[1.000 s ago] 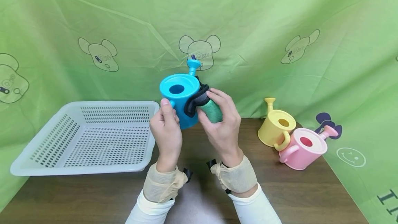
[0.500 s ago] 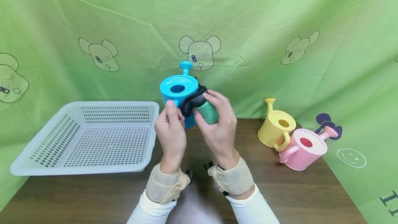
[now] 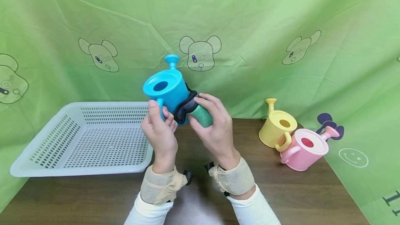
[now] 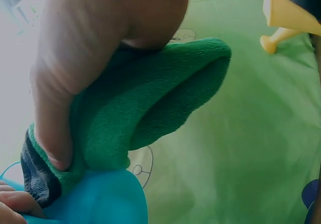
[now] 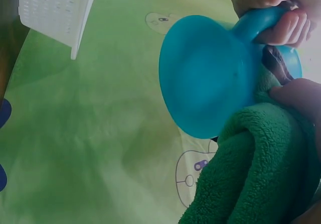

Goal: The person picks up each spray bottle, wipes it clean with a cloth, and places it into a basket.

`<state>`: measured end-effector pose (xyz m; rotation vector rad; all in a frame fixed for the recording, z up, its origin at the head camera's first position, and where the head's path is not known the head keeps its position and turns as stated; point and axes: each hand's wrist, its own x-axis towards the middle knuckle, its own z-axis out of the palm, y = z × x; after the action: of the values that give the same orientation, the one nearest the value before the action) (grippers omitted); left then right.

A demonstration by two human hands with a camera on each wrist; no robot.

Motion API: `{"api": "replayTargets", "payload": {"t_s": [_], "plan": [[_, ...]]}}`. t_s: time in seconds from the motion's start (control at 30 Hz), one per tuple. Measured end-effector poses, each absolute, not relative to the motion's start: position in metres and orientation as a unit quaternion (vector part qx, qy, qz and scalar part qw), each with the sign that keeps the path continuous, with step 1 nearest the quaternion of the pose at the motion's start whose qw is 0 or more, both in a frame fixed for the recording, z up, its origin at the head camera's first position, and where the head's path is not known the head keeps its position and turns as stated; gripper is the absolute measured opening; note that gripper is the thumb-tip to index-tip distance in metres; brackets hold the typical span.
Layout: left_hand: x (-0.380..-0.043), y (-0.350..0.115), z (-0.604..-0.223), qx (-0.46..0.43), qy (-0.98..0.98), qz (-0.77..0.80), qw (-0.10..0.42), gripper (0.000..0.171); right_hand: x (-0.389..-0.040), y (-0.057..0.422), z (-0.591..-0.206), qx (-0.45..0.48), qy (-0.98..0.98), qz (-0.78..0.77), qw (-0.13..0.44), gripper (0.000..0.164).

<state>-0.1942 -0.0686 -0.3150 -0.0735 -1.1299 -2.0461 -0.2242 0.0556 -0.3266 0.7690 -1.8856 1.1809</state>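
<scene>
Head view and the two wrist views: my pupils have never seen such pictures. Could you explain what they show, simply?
There is no machine here, only a person's two bare hands. The wide picture comes from a camera worn on the head, looking forward and down. The two close pictures come from cameras worn on the wrists, so things appear at odd angles.

The left hand grips the handle of a blue watering can. The right hand holds a green cloth with a black edge against the can's side.

On the brown table, a white basket is at the left; a yellow can and a pink can stand at the right.
</scene>
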Motion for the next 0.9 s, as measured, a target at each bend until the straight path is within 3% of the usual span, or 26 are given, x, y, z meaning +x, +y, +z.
{"api": "replayTargets", "payload": {"t_s": [0.9], "plan": [[-0.189,-0.086,-0.305,-0.011,-0.381,-0.85,0.363,0.046,-0.232,0.071,-0.324,0.303,-0.765,0.455,0.341,0.043]]}}
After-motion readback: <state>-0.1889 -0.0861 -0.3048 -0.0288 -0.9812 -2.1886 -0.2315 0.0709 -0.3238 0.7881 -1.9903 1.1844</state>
